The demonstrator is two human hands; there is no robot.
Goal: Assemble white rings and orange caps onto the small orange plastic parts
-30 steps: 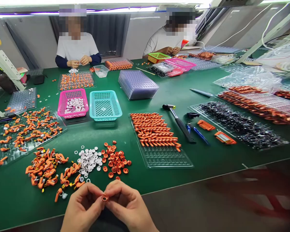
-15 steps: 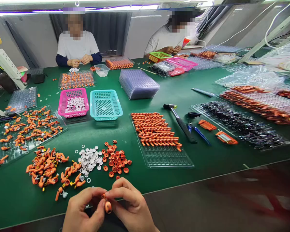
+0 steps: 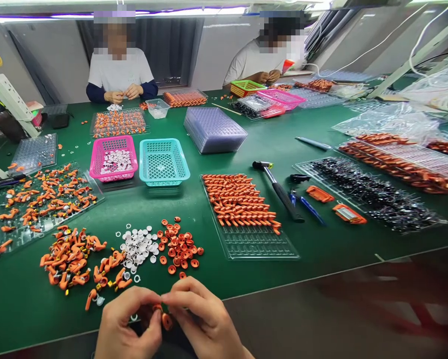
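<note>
At the table's front edge, my left hand [image 3: 128,324] is closed, its thumb and index finger pinching a small orange part [image 3: 157,307]. My right hand [image 3: 203,316] meets it from the right, fingers pressed together at the same part. Between the hands hangs a rounded orange cap [image 3: 167,321] with a dark slot; the fingers partly hide how it joins the rest. Just beyond my hands lie loose orange caps [image 3: 182,247], white discs [image 3: 138,244] and a heap of orange stemmed pieces [image 3: 69,259].
A pink basket [image 3: 113,172] of white pieces stands beside a turquoise basket [image 3: 164,177]. A clear tray [image 3: 261,247] holds rows of orange stems. Right of it lie a hammer [image 3: 279,192] and dark parts [image 3: 376,192]. Two people [image 3: 121,75] sit across the green table.
The rounded cap between my hands has turned slightly and sits a little lower. My fingertips have shifted slightly around the small orange part.
</note>
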